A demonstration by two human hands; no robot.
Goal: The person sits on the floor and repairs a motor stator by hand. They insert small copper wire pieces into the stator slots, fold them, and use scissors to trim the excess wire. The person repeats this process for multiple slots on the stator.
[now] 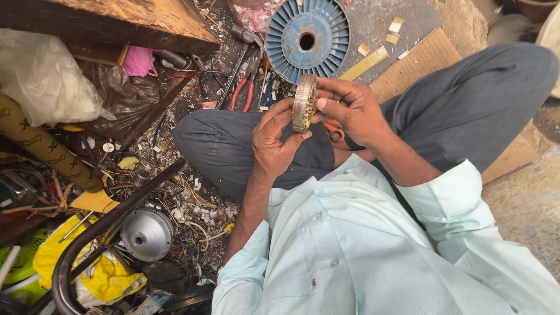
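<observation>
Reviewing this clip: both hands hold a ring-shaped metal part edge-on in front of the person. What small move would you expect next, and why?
Probably a slight turn of the ring-shaped stator between the fingers. The left hand cradles its lower rim, and the right hand pinches the upper edge. It stands edge-on to the camera, so its slotted face is mostly hidden. The pliers lie untouched on the floor.

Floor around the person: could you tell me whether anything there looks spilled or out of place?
Yes. Cut wire scraps and white bits lie strewn over the floor left of the knee, around a grey motor cover. Both hands hold a ring-shaped core upright, apart from the mess.
</observation>
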